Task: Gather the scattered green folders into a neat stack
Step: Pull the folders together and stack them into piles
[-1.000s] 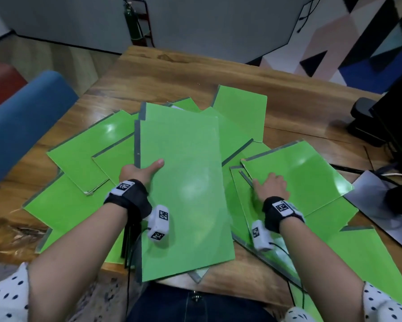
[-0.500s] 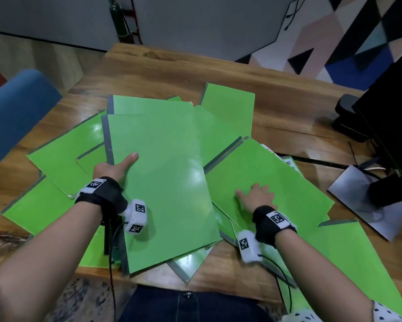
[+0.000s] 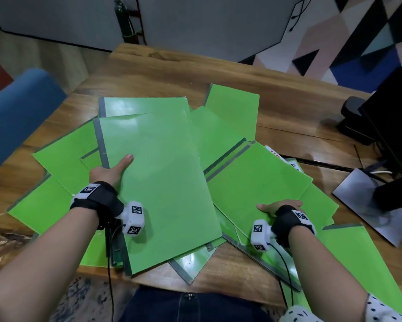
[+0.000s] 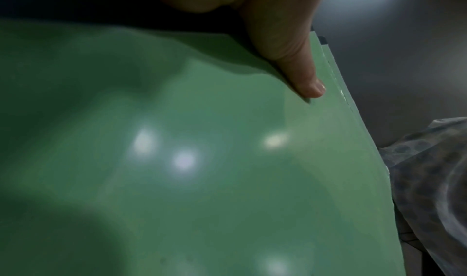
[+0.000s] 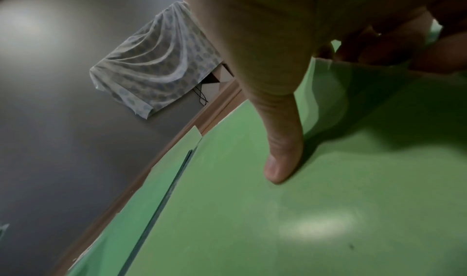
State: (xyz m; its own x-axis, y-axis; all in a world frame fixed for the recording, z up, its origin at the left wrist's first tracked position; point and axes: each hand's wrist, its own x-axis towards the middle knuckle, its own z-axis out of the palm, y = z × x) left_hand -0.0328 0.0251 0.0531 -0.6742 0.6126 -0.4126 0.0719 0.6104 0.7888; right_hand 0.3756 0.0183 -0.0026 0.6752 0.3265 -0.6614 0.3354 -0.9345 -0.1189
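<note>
Head view: left hand [image 3: 107, 174] pinching the spine edge of the top folder [image 3: 162, 189], thumb flat on the cover, fingers hidden under it. Sits on the growing pile at the near middle of the wooden table [image 3: 148, 70], long axis running away from the body, grey spine on the left. Right hand [image 3: 280, 209] gripping the near edge of a second folder [image 3: 258, 182], angled with its spine up and left, overlapping the rest of the scattered folders [image 3: 65, 156].

Left wrist view: thumb [image 4: 290, 56] pressed on the glossy green cover right by the edge, a second layer peeking out beside it.

Right wrist view: thumb [image 5: 280, 140] on top, fingers [image 5: 394, 50] curled under the cover edge, so a proper pinch.

Probably light, thin, bendy and pretty slick, going by the shine. Best grabbed along the spine or a long edge, thumb on top, otherwise likely to flop or slide off the pile.
</note>
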